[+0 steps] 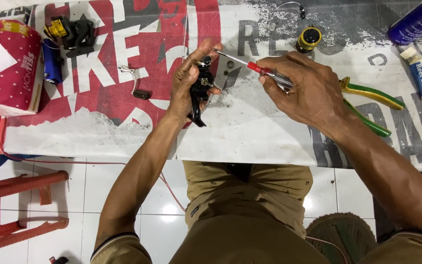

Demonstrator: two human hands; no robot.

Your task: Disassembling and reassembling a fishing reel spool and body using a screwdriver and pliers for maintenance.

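a small black fishing reel body [200,93], upright, held just left of centre. a red-handled screwdriver [250,66] slants toward it from three o'clock, tip at the reel's top.

Your left hand [187,80] wraps the black reel body [200,90], so most of its near side is hidden. Your right hand [305,88] covers the screwdriver [242,63] handle's end and part of the green pliers [369,100]. At two o'clock, the blue spray can [416,22] is cut off by the frame.
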